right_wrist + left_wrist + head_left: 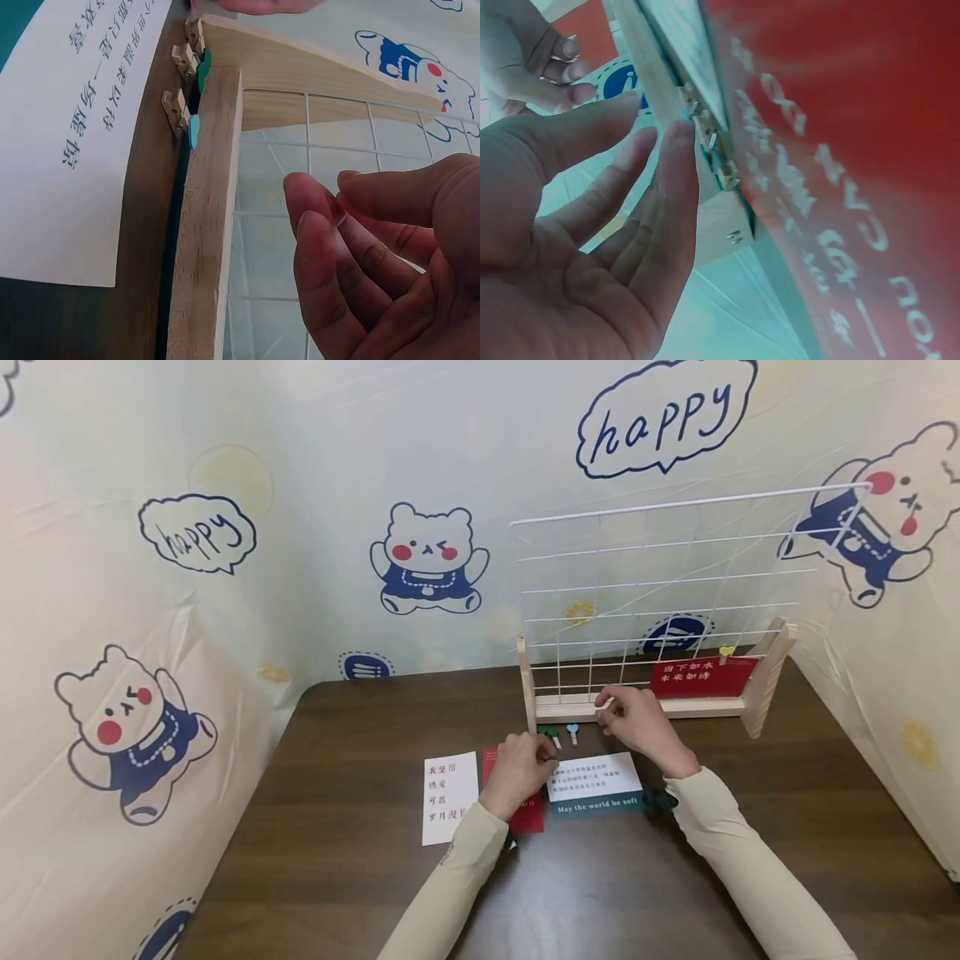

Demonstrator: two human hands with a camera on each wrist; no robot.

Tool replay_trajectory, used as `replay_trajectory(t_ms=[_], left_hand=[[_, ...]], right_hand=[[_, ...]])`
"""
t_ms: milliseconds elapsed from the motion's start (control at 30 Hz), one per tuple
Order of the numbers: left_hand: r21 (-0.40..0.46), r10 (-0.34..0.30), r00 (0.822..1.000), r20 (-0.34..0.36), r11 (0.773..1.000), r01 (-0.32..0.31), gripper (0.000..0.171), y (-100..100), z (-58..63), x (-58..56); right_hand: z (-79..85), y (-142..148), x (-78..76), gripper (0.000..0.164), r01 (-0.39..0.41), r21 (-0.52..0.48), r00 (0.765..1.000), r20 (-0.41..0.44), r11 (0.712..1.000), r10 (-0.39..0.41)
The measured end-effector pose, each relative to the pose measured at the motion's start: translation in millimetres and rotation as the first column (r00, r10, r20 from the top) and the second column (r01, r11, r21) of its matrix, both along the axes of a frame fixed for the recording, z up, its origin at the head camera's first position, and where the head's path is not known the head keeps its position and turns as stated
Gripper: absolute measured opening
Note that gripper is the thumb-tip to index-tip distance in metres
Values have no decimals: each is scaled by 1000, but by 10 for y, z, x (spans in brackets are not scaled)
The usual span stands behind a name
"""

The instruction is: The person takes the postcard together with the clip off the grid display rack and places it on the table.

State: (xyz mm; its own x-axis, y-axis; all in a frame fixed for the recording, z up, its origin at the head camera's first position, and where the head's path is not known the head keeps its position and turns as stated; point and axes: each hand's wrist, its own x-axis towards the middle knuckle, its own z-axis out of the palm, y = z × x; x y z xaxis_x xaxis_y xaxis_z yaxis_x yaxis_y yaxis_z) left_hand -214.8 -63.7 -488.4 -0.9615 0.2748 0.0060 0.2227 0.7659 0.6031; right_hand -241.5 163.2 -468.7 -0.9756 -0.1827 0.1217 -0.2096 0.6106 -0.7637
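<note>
Your left hand [517,774] is hovering above the middle of the table [360,735], partly covering a red card [534,817]; its fingers are bending loosely, with a narrow gap to the thumb and nothing showing between them. Your right hand [641,722] is hanging in front of the grid rack [566,708], its thumb and forefinger tips nearly meeting, with nothing visible between; you cannot tell whether it is touching the wooden rail.

The rack is standing near the table's far edge, toward the far right corner, its white wires rising above pale wooden feet. Low on its right side, a yellow heart clip [725,653] is holding a red lettered card [705,681]. Just in front of the rail, toward the rack's left end, green clips [551,733] and a blue heart clip [573,734] are lying on the table. Nearer the table's front edge, a white card [450,797] is lying left of the red one, and a teal-and-white card [596,810] reading "May the world be soft" is lying to its right. Behind the far edge, a bear-print cloth [315,568] is hanging.
</note>
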Motion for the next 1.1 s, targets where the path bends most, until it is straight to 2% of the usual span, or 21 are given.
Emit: replay_trajectory(t_ms=[333, 500, 600, 933, 1100], left_hand=[[88, 24, 991, -130, 996, -12, 20, 40, 168, 20], [164, 54, 970, -237, 986, -15, 20, 38, 250, 33], [185, 76, 958, -277, 982, -25, 18, 49, 295, 26], [235, 96, 943, -319, 972, -19, 16, 137, 381, -19], [268, 97, 948, -302, 963, -13, 19, 199, 417, -44]], right_hand=[[72, 41, 36, 14, -1, -4, 999, -46, 1000, 1], [165, 82, 62, 12, 30, -15, 996, -81, 999, -31], [205, 104, 66, 10, 48, -10, 993, -108, 999, -48], [279, 257, 62, 11, 101, -49, 974, -198, 994, -109], [293, 363, 60, 11, 136, -78, 960, -235, 988, -151]])
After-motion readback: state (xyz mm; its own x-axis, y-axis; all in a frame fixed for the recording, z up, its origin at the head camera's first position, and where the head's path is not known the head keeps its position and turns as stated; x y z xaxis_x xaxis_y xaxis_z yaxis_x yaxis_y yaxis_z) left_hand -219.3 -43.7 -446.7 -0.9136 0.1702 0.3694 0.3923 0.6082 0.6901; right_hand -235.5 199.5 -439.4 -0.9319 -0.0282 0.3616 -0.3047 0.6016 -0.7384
